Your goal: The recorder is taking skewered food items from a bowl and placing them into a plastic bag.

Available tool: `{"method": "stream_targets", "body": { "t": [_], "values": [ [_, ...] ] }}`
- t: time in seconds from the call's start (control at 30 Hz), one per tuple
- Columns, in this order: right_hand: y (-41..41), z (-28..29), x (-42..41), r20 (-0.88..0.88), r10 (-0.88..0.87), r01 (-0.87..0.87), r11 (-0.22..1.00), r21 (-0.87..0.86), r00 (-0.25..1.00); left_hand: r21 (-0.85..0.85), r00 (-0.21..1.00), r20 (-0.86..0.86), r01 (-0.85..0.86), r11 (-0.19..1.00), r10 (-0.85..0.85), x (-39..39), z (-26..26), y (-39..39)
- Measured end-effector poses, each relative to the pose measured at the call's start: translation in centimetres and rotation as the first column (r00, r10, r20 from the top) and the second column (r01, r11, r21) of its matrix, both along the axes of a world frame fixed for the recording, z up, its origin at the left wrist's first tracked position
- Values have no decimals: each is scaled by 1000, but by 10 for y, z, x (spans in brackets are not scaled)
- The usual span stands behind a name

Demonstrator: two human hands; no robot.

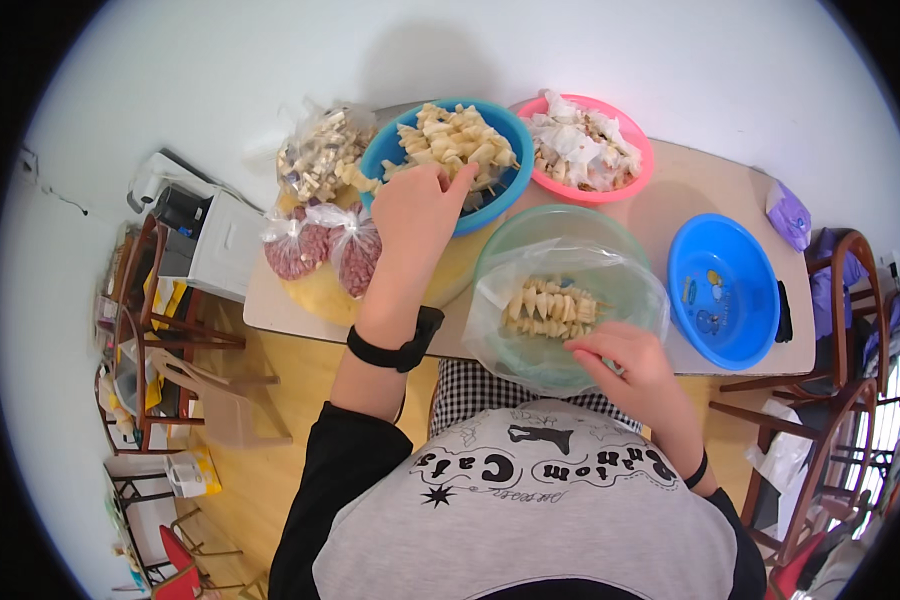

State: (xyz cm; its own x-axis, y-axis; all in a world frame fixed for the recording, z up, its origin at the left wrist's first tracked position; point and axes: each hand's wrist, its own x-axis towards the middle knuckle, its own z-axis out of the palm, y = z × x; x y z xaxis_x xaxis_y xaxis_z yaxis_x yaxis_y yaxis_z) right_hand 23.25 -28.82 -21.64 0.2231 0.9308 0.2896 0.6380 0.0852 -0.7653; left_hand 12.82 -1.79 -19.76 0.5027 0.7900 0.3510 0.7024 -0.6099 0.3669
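My left hand [418,206] reaches over the near side of a teal-blue basin [521,176], its fingertips hidden below it. Skewers of pale, sliced food pieces [457,135] are heaped in that basin. Left of the hand, one row of pale pieces [357,177] crosses the basin's rim; whether my fingers grip it is hidden. My right hand [626,360] is over the near right side of a translucent green basin [562,217], its fingers bent close together. A clear plastic bag [487,307] lines that basin, with a few skewers [547,307] lying inside. What the right fingertips touch is unclear.
Left are a bag of pale chunks [319,154] and two knotted bags of reddish pieces [296,247] [356,251]. A pink basin [645,146] holds crumpled white wrapping and scraps. At right stand a blue basin [724,292] and a purple packet [787,216]. Chairs flank the table [690,172].
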Motion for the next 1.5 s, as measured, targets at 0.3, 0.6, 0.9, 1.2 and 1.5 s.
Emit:
{"method": "stream_targets", "body": {
  "t": [0.3,0.6,0.9,1.2,1.5],
  "values": [
    [-6,-1,5,-35,-48,48,999,18,998,186,997,76,-11,983,-4,15,-17,13],
    [-10,-2,8,-69,-79,82,996,39,994,-381,525,841,408,830,128,-53,13,31],
    [8,0,-2,-32,41,-36,989,143,999,-116,136,925,990,-78,354,-42,-19,-92],
    [16,14,-5,-267,-50,101,978,183,963,-331,331,944,944,11,18,-33,-24,-107],
    [21,-9,-2,-725,-128,318,939,130,677,-534,593,774,800,275,-221,-9,-35,-129]
  ]
}}
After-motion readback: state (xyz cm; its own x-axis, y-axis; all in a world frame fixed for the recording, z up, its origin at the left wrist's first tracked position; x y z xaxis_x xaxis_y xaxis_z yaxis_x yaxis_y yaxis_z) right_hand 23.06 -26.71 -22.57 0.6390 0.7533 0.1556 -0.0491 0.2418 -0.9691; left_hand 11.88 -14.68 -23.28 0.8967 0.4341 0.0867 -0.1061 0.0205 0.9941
